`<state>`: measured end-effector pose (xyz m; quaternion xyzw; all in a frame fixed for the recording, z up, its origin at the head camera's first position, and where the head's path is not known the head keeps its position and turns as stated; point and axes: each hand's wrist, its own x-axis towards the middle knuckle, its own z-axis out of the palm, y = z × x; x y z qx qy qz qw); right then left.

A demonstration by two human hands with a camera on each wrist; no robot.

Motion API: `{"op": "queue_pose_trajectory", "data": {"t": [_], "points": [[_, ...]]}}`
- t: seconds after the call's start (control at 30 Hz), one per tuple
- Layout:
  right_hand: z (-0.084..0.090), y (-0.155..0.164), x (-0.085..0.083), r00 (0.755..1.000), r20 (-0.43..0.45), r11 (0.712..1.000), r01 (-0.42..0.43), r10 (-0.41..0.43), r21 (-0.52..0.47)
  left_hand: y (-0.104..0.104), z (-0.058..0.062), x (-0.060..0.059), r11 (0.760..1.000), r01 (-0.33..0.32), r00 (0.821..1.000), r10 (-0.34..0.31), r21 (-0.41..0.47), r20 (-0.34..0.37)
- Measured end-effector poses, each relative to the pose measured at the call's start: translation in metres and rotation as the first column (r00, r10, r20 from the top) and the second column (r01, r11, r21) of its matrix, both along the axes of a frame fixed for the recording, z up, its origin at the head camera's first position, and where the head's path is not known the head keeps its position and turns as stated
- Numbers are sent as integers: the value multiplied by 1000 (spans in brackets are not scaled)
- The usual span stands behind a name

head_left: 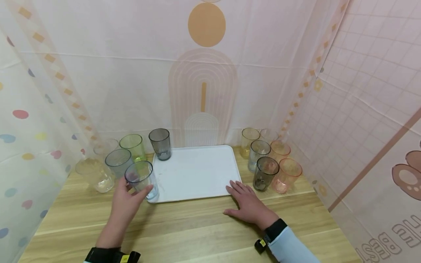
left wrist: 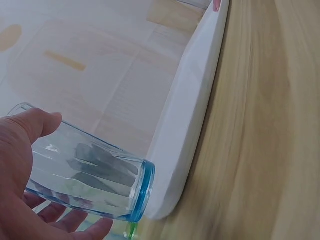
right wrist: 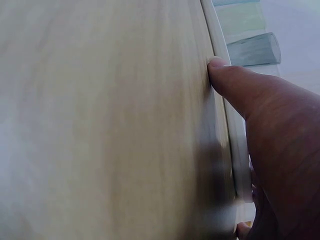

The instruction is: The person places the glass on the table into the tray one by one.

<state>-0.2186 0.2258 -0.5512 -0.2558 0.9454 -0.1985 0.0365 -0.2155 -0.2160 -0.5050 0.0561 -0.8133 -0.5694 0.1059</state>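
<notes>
One blue glass [head_left: 142,179] sits at the tray's [head_left: 197,171] near-left corner, the left hand's [head_left: 123,202] fingers curled round it. Right hand [head_left: 246,204] lies flat, fingers spread, at the tray's near-right corner. Judged risk: the glass catches the tray rim and tips, or knocks the grey glass [head_left: 118,162] behind.

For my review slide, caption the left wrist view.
Left hand holds a blue-tinted glass at the corner of the white tray on the wooden table.

We see the white tray [head_left: 197,171] mostly bare, open from the front; one grey glass [head_left: 160,143] blocks its far-left corner; glass clusters crowd both flanks, left [head_left: 116,160] and right [head_left: 269,164]; the front table [head_left: 184,233] strip lies passable.
</notes>
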Motion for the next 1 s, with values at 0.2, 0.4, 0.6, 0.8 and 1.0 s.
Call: {"op": "queue_pose_trajectory", "data": {"t": [0.2, 0.4, 0.6, 0.8, 1.0], "points": [[0, 0, 0, 1000, -5, 1000, 7, -7, 6, 9, 1, -22, 1000, 22, 1000, -22, -11, 0], [-1, -1, -1, 1000, -9, 1000, 10, -10, 11, 19, 0, -49, 1000, 30, 999, -30, -4, -15], [-3, -1, 0, 1000, -11, 1000, 10, -10, -3, 27, 6, -72, 999, 7, 999, -5, -44, 43], [-4, -1, 0, 1000, -9, 1000, 13, -13, -1, 29, 12, -89, 998, -4, 998, 8, -68, 66], [-2, -1, -1, 1000, -7, 1000, 12, -12, 2, 29, 13, -98, 995, -14, 996, 23, -99, 89]]}}
